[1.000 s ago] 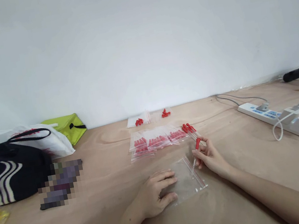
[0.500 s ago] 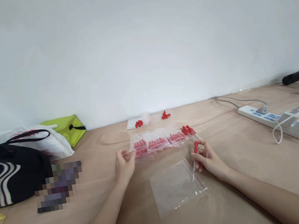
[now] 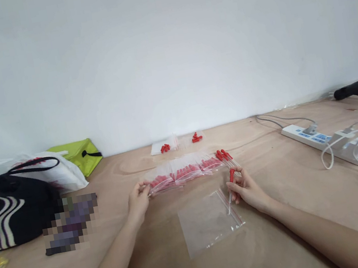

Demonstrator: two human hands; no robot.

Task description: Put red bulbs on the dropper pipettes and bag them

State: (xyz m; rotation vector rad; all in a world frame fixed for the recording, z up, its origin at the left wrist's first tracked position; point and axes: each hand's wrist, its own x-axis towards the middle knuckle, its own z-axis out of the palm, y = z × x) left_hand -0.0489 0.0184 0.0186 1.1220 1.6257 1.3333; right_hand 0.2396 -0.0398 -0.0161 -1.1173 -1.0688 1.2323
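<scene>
My left hand [image 3: 138, 201] pinches the edge of a small clear zip bag [image 3: 159, 181] with red rubber bulbs inside. Two more zip bags of red bulbs, a middle one [image 3: 186, 172] and a right one [image 3: 210, 163], lie in a row beside it. Between the fingers of my right hand [image 3: 249, 192] is a glass dropper [image 3: 231, 174], red bulb up and thin tube slanting down. Its tip is over the zip strip of a larger, flat clear zip bag [image 3: 205, 226]. Several other droppers [image 3: 224, 154] lie just behind my right hand.
Behind, loose red bulbs [image 3: 165, 148] and further red bulbs [image 3: 196, 137] lie on clear bags by the wall. A black bag [image 3: 15, 209], a white plastic bag [image 3: 71, 173] and a lime-green bag [image 3: 88, 157] are at left. A power strip [image 3: 319, 141] with cables lies at right.
My left hand has moved left and slightly toward me, drawing the leftmost bag of bulbs out from the row. My right hand still holds the dropper in nearly the same place.
</scene>
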